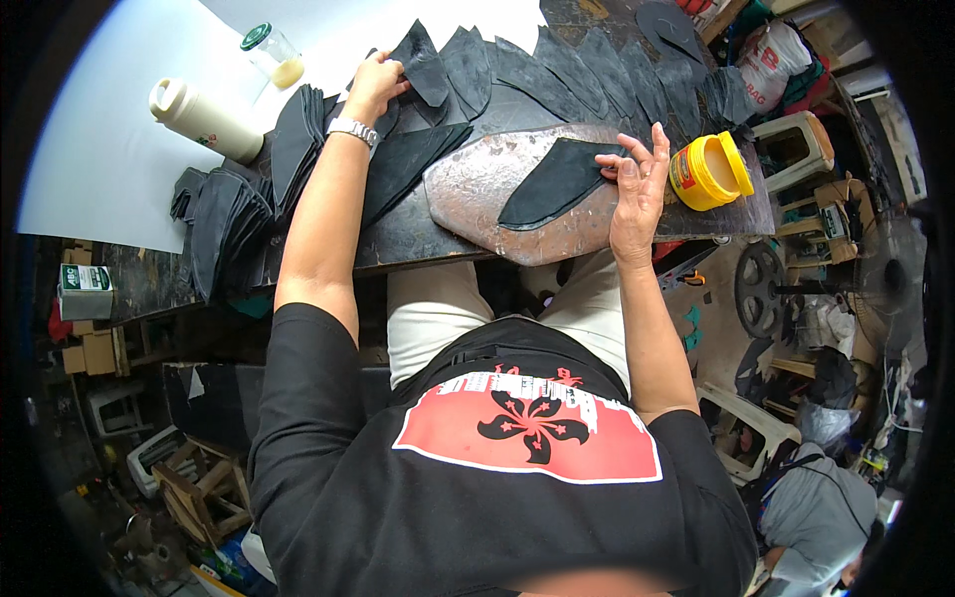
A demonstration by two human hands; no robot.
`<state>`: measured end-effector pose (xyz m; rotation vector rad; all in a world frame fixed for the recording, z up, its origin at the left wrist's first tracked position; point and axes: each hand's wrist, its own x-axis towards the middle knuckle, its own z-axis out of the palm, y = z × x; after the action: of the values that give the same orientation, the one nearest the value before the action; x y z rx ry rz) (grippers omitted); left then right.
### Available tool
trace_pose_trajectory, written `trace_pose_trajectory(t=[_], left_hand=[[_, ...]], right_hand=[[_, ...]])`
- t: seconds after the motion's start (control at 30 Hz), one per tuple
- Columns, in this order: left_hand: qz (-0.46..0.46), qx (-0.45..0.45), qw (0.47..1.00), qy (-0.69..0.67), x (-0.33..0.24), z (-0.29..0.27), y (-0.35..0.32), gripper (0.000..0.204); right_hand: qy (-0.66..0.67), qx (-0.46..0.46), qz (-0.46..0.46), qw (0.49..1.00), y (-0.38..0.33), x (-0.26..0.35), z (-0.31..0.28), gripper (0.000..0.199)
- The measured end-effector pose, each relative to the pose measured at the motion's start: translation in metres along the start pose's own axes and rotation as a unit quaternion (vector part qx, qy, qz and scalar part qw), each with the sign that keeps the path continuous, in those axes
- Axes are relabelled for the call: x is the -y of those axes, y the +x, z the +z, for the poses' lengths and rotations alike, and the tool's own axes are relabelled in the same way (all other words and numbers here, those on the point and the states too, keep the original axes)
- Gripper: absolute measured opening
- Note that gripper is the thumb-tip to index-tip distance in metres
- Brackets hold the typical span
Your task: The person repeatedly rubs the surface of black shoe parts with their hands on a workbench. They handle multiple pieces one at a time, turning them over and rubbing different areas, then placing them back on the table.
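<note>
My left hand (376, 85), with a metal watch on the wrist, reaches to the far side of the table. Its bent fingers are closed at the edge of a black leather piece (422, 68). On a worn, brownish board (463, 189) lies another black leather piece (557, 187), pointed at its left end. My right hand (637, 189) is over that piece's right end, fingers apart and some pointing up; a fingertip seems to touch the leather. Close by on the right stands an opened yellow tub (704, 177), its pale contents showing.
Overlapping black leather pieces (567, 75) run along the table's far side. Stacks of them (227, 224) stand at the left, beside a cream bottle (204, 119) and a green-lidded jar (274, 55). White stools (796, 149) and a person (821, 512) are at the right.
</note>
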<state>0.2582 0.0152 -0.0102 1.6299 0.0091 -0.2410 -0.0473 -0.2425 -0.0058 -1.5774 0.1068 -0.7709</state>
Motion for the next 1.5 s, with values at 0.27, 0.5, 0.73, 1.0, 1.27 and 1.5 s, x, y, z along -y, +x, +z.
trace_pose_trajectory(t=[0.27,0.5,0.73,1.0,1.27,1.5], left_hand=[[0.283,-0.149,0.791,0.522,-0.004,0.008,-0.027,0.047],[0.287,-0.115,0.85,0.427,-0.007,0.006,-0.029,0.048],[0.384,0.013,0.87,0.31,-0.019,0.041,-0.135,0.053],[0.357,0.186,0.87,0.286,0.008,0.068,-0.246,0.055],[0.385,0.172,0.868,0.264,0.024,0.071,-0.251,0.028],[0.395,0.16,0.867,0.259,0.025,0.068,-0.251,0.023]], right_hand=[[0.0,0.002,0.001,1.0,0.001,-0.002,-0.001,0.063],[0.02,0.0,0.001,1.0,0.0,0.001,-0.004,0.063],[0.031,-0.027,-0.022,0.999,-0.004,0.003,-0.004,0.052],[-0.232,-0.058,0.048,0.97,-0.003,0.045,-0.084,0.037],[-0.589,0.068,0.157,0.79,0.052,0.056,-0.134,0.066],[-0.617,0.029,0.096,0.781,0.036,0.084,-0.123,0.059]])
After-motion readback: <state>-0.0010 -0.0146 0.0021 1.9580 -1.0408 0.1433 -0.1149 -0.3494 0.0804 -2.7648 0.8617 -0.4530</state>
